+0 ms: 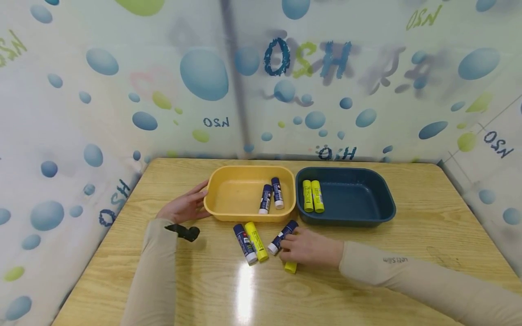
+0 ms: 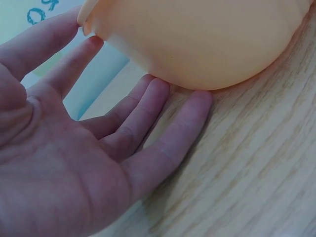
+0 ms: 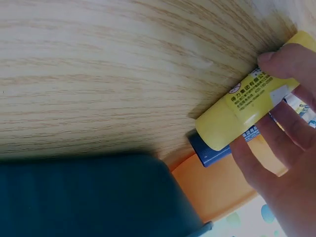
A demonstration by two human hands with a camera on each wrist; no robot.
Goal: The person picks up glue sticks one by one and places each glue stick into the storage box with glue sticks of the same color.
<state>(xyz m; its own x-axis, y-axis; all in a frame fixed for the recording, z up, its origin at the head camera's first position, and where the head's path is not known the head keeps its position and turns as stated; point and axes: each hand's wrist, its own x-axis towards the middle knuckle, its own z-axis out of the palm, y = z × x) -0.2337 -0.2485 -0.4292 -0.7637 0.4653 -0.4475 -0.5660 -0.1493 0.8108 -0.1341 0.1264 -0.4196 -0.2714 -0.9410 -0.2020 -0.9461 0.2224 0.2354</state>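
My left hand point(image 1: 182, 206) touches the left end of the yellow-orange bin point(image 1: 228, 217), its fingers extended. In the left wrist view, fingertips meet the bin's rim and outer wall. Beside the front of the bins, my right hand point(image 1: 313, 247) pinches a yellow glue stick point(image 3: 242, 106) between thumb and fingers. A dark blue glue stick point(image 1: 278, 241) with a white end lies right beside it, partly behind it in the right wrist view. To their left, another blue glue stick point(image 1: 244, 243) and a yellow glue stick point(image 1: 257, 242) lie side by side on the table.
Two blue glue sticks point(image 1: 265, 199) lie in the yellow-orange bin. A dark blue bin point(image 1: 346, 222) adjoins it on the right, with two yellow glue sticks point(image 1: 307, 196) at its left end. Behind the wooden table point(image 1: 212, 290) hangs a patterned curtain point(image 1: 261, 113).
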